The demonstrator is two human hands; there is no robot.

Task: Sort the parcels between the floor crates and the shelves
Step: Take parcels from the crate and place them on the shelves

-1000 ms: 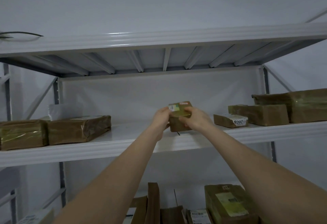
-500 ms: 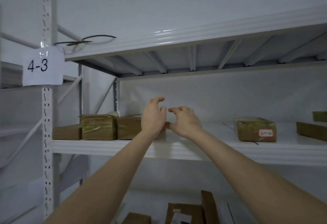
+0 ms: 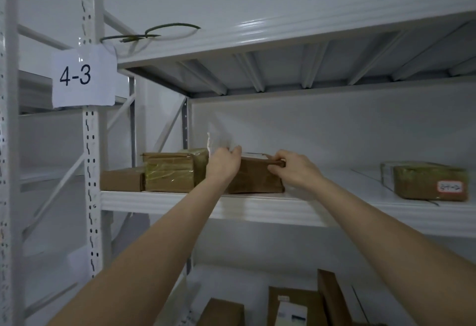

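Gripping brown parcel (image 3: 253, 179) on shelf (image 3: 257, 208)

The person's left arm (image 3: 154, 248) and right arm (image 3: 386, 235) are bare along all the length that shows, smooth and slender, each narrowing from a broad forearm to a slim wrist. The left hand (image 3: 224, 164) and right hand (image 3: 293, 171) are bare too, with softly rounded knuckles; the fingernails are too small to make out.
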